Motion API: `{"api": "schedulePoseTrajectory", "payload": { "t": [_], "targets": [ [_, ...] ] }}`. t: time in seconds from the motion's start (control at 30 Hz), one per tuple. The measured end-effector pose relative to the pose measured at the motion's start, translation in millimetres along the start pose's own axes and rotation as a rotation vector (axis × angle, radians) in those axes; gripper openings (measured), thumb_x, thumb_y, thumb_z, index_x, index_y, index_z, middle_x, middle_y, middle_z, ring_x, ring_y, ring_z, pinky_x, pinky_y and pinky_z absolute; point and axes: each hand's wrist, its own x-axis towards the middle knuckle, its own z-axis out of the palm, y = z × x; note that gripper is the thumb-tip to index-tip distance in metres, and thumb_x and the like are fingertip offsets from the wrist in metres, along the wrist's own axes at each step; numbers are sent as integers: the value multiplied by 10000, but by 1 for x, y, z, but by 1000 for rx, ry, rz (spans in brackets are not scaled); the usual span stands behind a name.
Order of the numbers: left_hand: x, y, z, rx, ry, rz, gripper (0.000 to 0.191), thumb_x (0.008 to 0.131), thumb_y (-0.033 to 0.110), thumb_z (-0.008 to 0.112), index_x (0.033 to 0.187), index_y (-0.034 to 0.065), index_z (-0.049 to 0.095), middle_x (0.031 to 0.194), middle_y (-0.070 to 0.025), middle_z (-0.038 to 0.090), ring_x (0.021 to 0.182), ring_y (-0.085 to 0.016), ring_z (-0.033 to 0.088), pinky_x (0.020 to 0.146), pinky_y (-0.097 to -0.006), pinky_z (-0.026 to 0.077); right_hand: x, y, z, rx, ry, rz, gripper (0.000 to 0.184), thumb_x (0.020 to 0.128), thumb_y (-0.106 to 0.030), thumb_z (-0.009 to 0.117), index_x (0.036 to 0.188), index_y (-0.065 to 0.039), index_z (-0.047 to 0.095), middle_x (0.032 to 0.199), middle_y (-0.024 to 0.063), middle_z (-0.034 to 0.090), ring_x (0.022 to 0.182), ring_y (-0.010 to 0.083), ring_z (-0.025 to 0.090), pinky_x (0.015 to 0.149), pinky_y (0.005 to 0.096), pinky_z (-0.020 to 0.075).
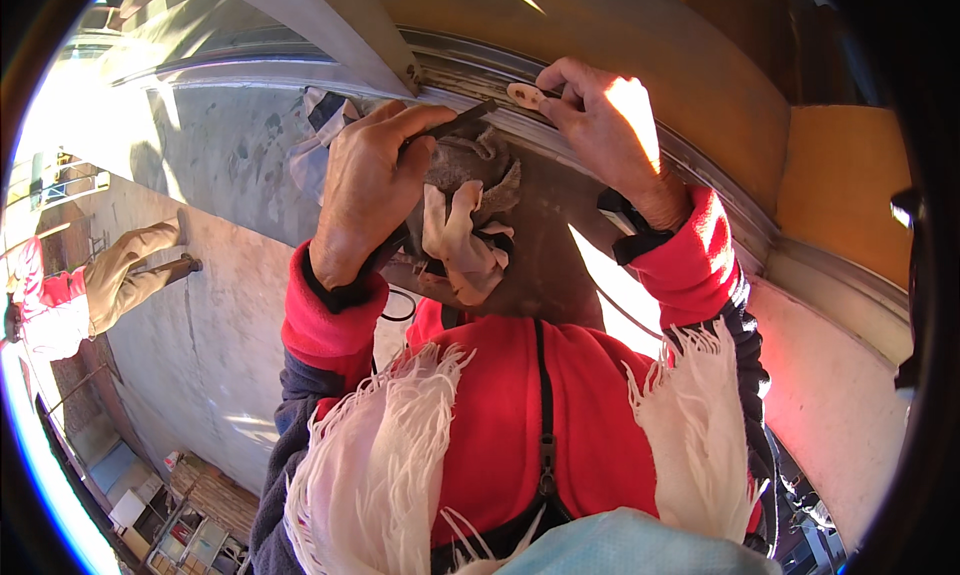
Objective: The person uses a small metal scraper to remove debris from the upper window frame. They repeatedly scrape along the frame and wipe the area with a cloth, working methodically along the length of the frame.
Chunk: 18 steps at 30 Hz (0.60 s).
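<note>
My left hand (pixel 371 173) grips a dark, narrow flat bar (pixel 474 114), its tip pointing right towards a metal sliding-window track (pixel 461 83). In my right hand (pixel 607 121), between thumb and fingers, is a small pale oval piece with brown spots (pixel 525 95), shaped like a spoon's bowl. It is held just above the track, apart from the bar's tip. Beneath my left hand a grey towel (pixel 469 158) lies crumpled on the sill. Nearer to me is a stained pale and black rag (pixel 465 248). Another pale and black cloth (pixel 330 117) is partly hidden behind my left hand.
A pale upright post (pixel 360 31) meets the track ahead of me. Brownish-orange panel (pixel 637 57) rises beyond the track. Black cables (pixel 401 308) hang near both my wrists. At far left, a person in brown trousers (pixel 131 263) stands on the concrete floor (pixel 195 335).
</note>
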Motion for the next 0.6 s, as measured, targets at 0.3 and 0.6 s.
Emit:
{"api": "schedulePoseTrajectory", "payload": {
  "t": [0.3,0.6],
  "targets": [
    [-10,-7,-3,-77,25,-56,327,810,-72,591,1090,46,711,836,-105,625,680,-210,565,635,-300,454,-13,10,-43,355,-224,507,95,806,14,644,884,40,692,637,43,646,554,62,561,507,224,430],
    [-14,-5,-4,-108,40,-96,293,811,-27,608,1064,72,718,855,-139,632,737,-348,612,672,-388,480,17,-6,-9,602,-281,373,110,902,-30,646,983,10,708,666,-11,589,539,16,475,463,179,338]
  ]
}}
